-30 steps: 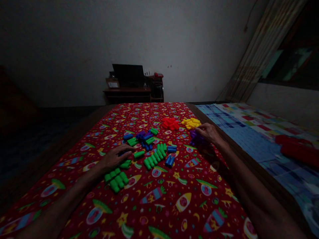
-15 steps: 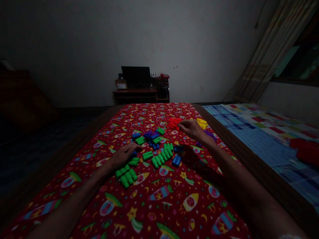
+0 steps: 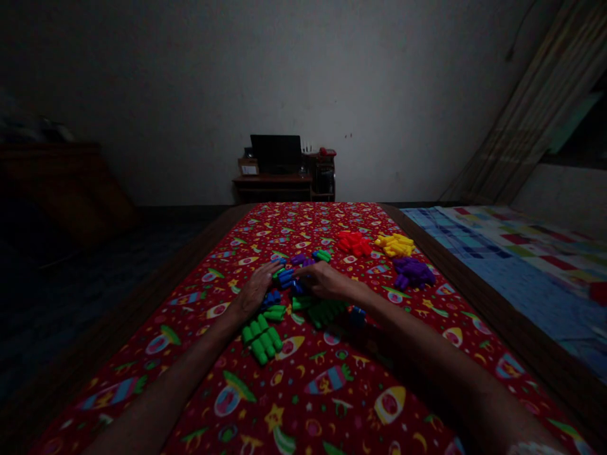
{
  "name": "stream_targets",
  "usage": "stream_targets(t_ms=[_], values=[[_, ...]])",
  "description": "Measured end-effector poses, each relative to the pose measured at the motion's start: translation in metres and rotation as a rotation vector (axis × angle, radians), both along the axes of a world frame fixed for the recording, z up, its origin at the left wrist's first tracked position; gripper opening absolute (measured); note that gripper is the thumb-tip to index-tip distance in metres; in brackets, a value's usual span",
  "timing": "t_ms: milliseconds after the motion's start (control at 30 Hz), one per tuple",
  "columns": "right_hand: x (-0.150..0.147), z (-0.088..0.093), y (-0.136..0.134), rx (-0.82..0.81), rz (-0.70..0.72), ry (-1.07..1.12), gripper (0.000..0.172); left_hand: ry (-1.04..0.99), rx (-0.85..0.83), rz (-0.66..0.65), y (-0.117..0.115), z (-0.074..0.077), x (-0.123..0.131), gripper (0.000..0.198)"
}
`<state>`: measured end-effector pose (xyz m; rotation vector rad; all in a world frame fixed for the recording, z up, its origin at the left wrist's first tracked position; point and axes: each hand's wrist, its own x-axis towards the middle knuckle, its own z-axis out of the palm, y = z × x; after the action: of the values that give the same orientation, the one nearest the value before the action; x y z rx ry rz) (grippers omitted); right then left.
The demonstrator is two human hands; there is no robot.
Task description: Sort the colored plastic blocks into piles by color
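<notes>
Your left hand [image 3: 253, 292] lies flat on the red rocket-print cloth [image 3: 332, 392], grip apart, fingertips touching the blue blocks [image 3: 286, 277] at the middle of it. Your right hand [image 3: 327, 282] curls over the same blocks; whether its grip has closed on one cannot be told in this dimness. A row of green blocks [image 3: 262, 338] lies just beside your left wrist. Half a second ago your right hand was at the red pile [image 3: 353, 243]; it has come across to the middle.
</notes>
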<state>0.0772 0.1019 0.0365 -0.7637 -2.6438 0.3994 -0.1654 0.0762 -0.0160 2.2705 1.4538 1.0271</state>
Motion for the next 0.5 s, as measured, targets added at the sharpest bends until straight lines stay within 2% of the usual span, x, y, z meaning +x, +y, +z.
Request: stream_targets(t_ms=[100, 167, 267, 367, 500], values=[[0.004, 0.006, 0.014, 0.044, -0.223, 0.004, 0.042, 0.033, -0.046, -0.050, 0.001, -0.004, 0.000, 0.069], [0.001, 0.007, 0.023, 0.069, -0.294, -0.093, 0.032, 0.021, -0.051, -0.030, 0.001, -0.006, 0.000, 0.071], [-0.009, 0.005, 0.028, 0.066, -0.308, -0.197, 0.028, 0.006, -0.045, 0.002, 0.001, -0.007, 0.000, 0.073], [-0.013, 0.003, 0.026, 0.060, -0.298, -0.154, 0.027, 0.008, -0.047, 0.004, 0.000, -0.004, 0.000, 0.071], [0.016, 0.009, 0.018, 0.082, -0.291, -0.019, 0.025, 0.018, -0.042, 0.001, -0.006, 0.003, 0.002, 0.068]])
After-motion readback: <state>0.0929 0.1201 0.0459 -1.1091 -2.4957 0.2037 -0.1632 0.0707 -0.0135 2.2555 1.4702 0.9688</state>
